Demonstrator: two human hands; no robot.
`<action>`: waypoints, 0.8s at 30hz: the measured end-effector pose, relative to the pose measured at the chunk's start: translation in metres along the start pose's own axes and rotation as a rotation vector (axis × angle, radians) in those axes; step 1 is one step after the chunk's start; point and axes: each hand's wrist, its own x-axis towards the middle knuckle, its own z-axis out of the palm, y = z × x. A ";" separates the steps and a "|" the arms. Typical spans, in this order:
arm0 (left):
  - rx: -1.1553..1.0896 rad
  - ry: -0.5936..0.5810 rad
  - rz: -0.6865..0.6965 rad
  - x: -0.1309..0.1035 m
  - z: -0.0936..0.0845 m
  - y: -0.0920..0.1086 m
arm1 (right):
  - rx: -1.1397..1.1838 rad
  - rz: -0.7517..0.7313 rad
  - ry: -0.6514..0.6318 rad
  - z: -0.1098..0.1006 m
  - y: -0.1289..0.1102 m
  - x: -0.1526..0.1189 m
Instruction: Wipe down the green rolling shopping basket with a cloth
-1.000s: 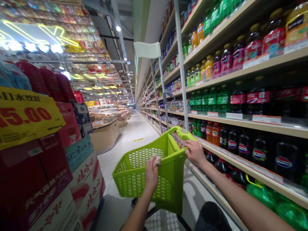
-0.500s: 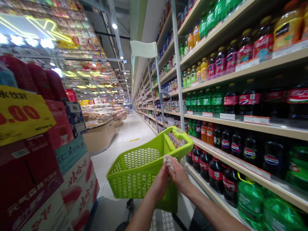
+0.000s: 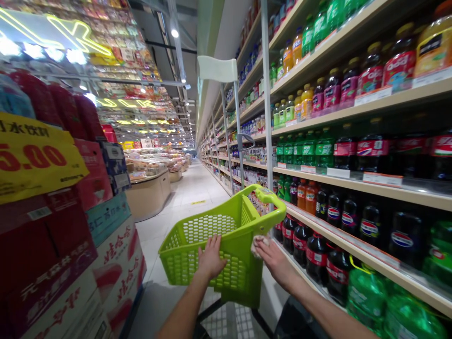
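Observation:
A lime green shopping cart basket stands in the aisle just in front of me. My left hand is at the near side of the basket, fingers spread, holding nothing. In my right hand is a crumpled whitish cloth, pressed by the fingers close to the basket's right end, below the green handle. Whether the cloth touches the basket is hard to tell.
Shelves of drink bottles line the right side. Stacked drink cartons with a yellow price sign rise at the left. Beyond the cart, a ladder-like frame leans by the shelves, and a display counter borders the aisle.
My hands, together around the cloth before, have come apart. The left moved left and opened over the basket's side; the right moved slightly right with the cloth. The view has shifted slightly.

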 end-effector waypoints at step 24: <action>0.122 -0.068 -0.003 -0.009 0.009 0.025 | -0.446 0.253 0.133 -0.023 0.040 0.022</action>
